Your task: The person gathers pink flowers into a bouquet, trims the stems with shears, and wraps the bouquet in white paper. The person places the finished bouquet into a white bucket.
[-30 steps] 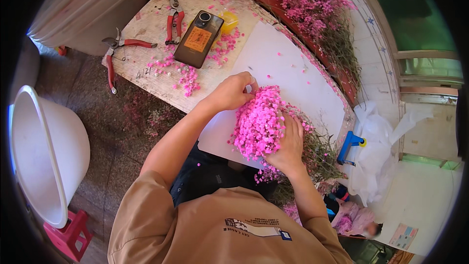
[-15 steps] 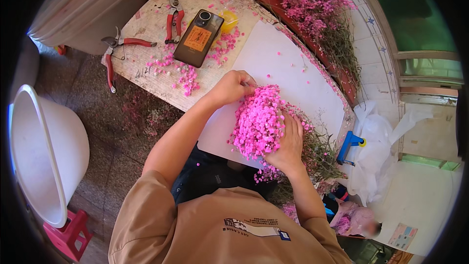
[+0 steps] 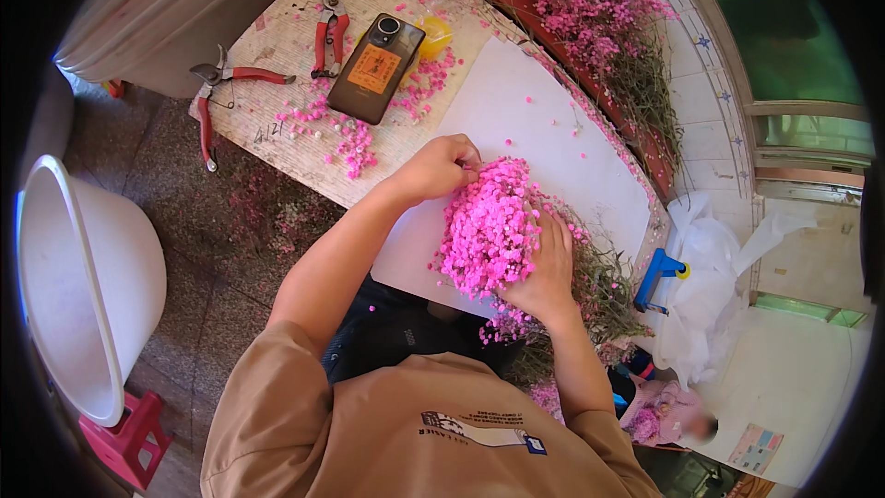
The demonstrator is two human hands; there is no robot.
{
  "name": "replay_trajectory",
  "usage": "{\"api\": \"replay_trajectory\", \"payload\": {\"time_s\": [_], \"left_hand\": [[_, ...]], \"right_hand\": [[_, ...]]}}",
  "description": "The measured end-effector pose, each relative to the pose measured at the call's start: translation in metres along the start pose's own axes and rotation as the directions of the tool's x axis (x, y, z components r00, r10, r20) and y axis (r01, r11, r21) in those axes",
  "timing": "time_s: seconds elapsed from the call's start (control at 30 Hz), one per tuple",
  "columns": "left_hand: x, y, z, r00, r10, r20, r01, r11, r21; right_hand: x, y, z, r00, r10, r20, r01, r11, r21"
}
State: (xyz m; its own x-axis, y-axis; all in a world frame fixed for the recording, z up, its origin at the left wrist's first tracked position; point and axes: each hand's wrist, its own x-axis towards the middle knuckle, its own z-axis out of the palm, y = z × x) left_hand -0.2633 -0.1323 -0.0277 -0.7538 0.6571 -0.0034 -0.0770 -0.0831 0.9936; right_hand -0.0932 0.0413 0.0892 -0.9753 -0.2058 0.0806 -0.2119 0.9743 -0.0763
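A dense, round bunch of pink baby's breath lies over the near edge of a white sheet on the table. My right hand wraps round its right side, the fingers partly sunk among the blooms. My left hand pinches at the bunch's upper left edge, thumb and forefinger together on the outer flowers. Exactly what lies between those fingertips is too small to see. More loose stems with green-brown stalks spread out to the right of my right hand.
Two red-handled pruning shears, a phone and a yellow roll lie on the petal-strewn table. Flower stems rest on a red ledge. Right: a blue tape dispenser, a person. Left: a white tub, a pink stool.
Both hands keep almost the same place on the bunch. The left fingertips have shifted very slightly along its upper edge; the view has tilted a little.
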Motion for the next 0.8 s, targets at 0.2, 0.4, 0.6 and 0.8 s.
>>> {"api": "replay_trajectory", "payload": {"time_s": [0.2,0.4,0.6,0.8], "left_hand": [[-0.062,0.025,-0.028,0.993,0.105,0.062,-0.103,0.994,-0.031],[-0.116,0.053,-0.035,0.981,0.008,0.196,-0.046,0.981,0.19],[-0.049,0.034,-0.017,0.989,0.059,-0.133,-0.009,0.938,0.346],[0.014,0.008,-0.005,0.977,0.179,0.118,-0.214,0.757,0.618]], "right_hand": [[0.003,0.01,-0.003,0.992,0.079,0.096,-0.084,0.996,0.044],[-0.003,-0.003,0.006,1.0,0.003,-0.016,-0.003,1.0,0.002],[-0.015,-0.016,0.009,0.997,0.008,-0.075,-0.01,1.0,-0.028],[-0.016,-0.014,0.009,0.997,0.004,-0.076,-0.005,1.0,-0.021]]}}
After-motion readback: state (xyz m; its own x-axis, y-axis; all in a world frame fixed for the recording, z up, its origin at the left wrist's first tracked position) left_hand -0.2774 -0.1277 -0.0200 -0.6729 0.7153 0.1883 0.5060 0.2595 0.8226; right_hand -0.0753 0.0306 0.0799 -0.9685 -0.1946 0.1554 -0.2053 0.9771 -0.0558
